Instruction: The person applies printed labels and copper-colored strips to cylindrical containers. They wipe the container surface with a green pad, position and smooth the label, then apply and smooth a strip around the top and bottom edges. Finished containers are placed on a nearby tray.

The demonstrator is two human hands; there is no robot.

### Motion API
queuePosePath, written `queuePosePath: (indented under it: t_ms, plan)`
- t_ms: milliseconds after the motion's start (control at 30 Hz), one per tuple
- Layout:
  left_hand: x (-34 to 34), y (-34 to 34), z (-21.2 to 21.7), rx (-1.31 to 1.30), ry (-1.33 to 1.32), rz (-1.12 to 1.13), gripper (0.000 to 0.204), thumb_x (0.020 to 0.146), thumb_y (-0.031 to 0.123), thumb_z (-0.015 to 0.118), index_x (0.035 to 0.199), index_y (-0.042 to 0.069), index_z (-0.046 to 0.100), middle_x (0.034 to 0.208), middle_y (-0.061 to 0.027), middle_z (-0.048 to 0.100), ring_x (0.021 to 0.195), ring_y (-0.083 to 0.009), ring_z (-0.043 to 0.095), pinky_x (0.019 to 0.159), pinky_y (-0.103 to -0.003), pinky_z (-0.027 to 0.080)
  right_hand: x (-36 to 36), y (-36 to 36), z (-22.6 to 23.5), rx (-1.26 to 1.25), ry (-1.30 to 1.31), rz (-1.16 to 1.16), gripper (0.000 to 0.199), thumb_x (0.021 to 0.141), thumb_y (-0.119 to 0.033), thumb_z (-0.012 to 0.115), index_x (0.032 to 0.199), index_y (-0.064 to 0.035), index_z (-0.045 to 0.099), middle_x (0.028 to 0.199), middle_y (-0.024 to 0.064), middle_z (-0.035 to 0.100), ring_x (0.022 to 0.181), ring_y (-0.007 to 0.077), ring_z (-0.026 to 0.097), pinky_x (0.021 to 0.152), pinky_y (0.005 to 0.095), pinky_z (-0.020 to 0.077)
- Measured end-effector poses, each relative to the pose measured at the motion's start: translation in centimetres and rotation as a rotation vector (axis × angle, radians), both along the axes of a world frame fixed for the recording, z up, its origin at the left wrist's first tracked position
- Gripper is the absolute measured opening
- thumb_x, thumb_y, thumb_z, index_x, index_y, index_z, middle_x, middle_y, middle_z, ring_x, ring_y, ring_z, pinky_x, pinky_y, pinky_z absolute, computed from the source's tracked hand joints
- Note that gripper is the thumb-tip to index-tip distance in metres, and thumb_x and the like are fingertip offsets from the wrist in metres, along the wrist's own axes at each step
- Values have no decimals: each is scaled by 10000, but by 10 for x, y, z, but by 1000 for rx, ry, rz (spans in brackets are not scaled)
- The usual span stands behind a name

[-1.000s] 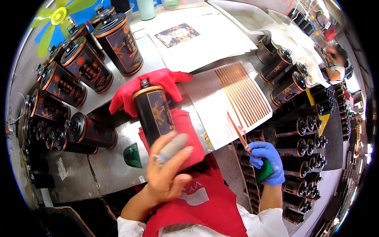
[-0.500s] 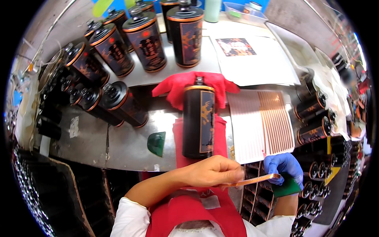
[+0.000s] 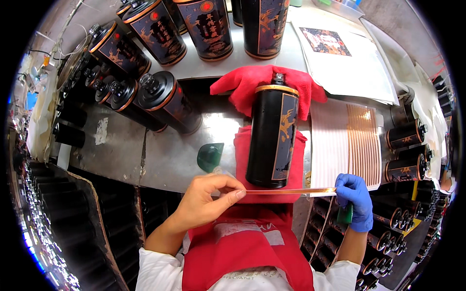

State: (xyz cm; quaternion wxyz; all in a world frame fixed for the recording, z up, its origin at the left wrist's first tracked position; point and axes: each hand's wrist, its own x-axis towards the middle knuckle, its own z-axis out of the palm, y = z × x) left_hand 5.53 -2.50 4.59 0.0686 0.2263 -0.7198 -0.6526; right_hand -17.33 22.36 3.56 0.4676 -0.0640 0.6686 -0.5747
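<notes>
Since half a second ago, my left hand (image 3: 208,200) has moved away from my right hand (image 3: 354,199), so the copper-coloured strip (image 3: 291,191) that slanted between them now runs nearly level. In view it sits just below the base of the black bottle (image 3: 267,140). My left thumb and forefinger are pinched together on one end; my gloved right fingers close on the other, and that hand also keeps a green scraper (image 3: 345,213) under its curled fingers.

The bottle lies with its neck pointing away from me, over a flat red cloth (image 3: 242,145), its neck end against a bunched red towel (image 3: 242,82). Right of it is a white sheet (image 3: 330,145) with rows of copper strips, my right hand at its near edge. A second green piece (image 3: 210,156) lies on the metal table (image 3: 170,150), just beyond my left hand. Dark bottles (image 3: 170,106) crowd the left side, and a printed card (image 3: 325,41) lies on white paper (image 3: 359,72) farther back.

My forearms come up from below, spread apart, both elbows bent.
</notes>
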Motion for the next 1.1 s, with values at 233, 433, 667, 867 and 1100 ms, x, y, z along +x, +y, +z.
queuePosePath:
  t_ms: [233, 433, 667, 867, 1100]
  plan:
    - [-9, 14, -16, -79, 71, 165, 61, 760, 14, 694, 745, -9, 639, 667, -13, 600, 570, -40, 460, 514, -189, 350, -11, 14, -30, 81, 34, -54, 100, 739, -87, 665, 734, -19, 592, 572, -24, 497, 442, 32, 409, 404, 172, 295]
    - [-20, 19, -20, -78, 57, 176, 79, 759, 25, 700, 727, 2, 632, 643, 2, 582, 554, -30, 428, 497, -186, 322, -16, 16, -40, 144, 98, -56, 96, 744, -88, 659, 727, -24, 589, 561, -29, 490, 437, 29, 401, 404, 173, 285]
    - [-24, 22, -24, -136, 78, 218, 119, 757, 65, 710, 685, 28, 624, 600, 17, 561, 495, -33, 394, 446, -196, 281, -18, 18, -45, 140, 85, -86, 91, 746, -86, 656, 717, -29, 591, 555, -31, 486, 436, 28, 404, 404, 173, 285]
    - [-22, 17, -30, -58, 58, 244, 119, 749, 71, 721, 707, 38, 615, 641, 28, 565, 527, -23, 405, 473, -178, 304, -22, 21, -51, 149, 80, -77, 90, 746, -86, 655, 718, -29, 592, 559, -29, 494, 437, 30, 411, 405, 173, 294]
    - [-25, 14, -48, 155, 244, 257, 607, 721, 104, 764, 1210, 24, 413, 1191, -79, 439, 1060, -171, 437, 934, -314, 347, -22, 20, -51, 161, 94, -67, 86, 745, -83, 657, 719, -31, 594, 563, -29, 498, 438, 27, 414, 404, 172, 296]
